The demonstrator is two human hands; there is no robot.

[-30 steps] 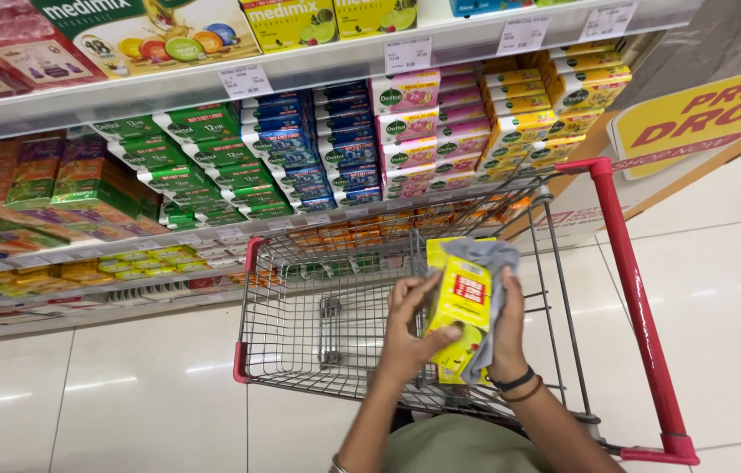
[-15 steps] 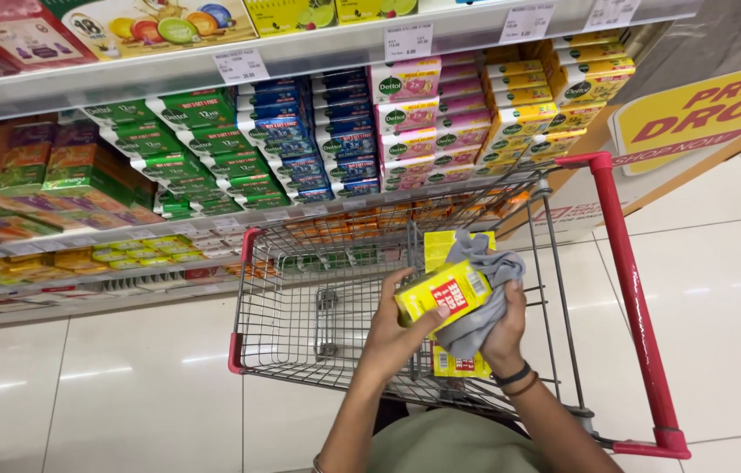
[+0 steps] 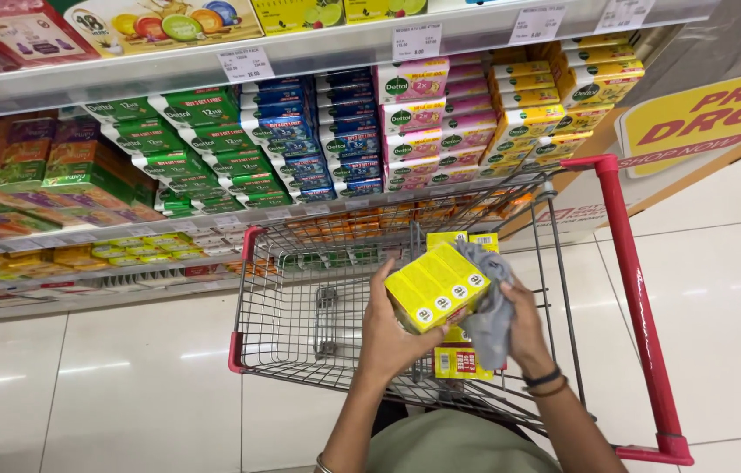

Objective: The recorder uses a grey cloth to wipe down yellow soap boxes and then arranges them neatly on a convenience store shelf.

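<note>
Both hands meet over the shopping cart (image 3: 637, 298): the left hand (image 3: 388, 337) is clamped around the near-left end of a yellow multipack of soap bars (image 3: 436, 287), while the right hand (image 3: 523, 328) presses a grey cloth (image 3: 486, 307) against the pack's right side, fingers closed on the cloth. The pack is held in the air above the wire basket, tilted so that its long top face turns toward the camera. Directly beneath it, inside the cart, lie more yellow packs (image 3: 462, 361) (how many, I cannot tell). Farther off, the shelf (image 3: 300, 52) carries stacked soap boxes in green, blue, pink and yellow, and a yellow sign (image 3: 703, 118) stands at the right on the pale tiled floor.

One risk, as I judge it: the pack is gripped mostly at one end, and a firm push from the cloth could twist it loose so it drops into the basket or slips between the wires.

Compared with half a second ago, the pack has turned from its red-labelled face to its plain yellow top, and the cloth has moved to its right side.
</note>
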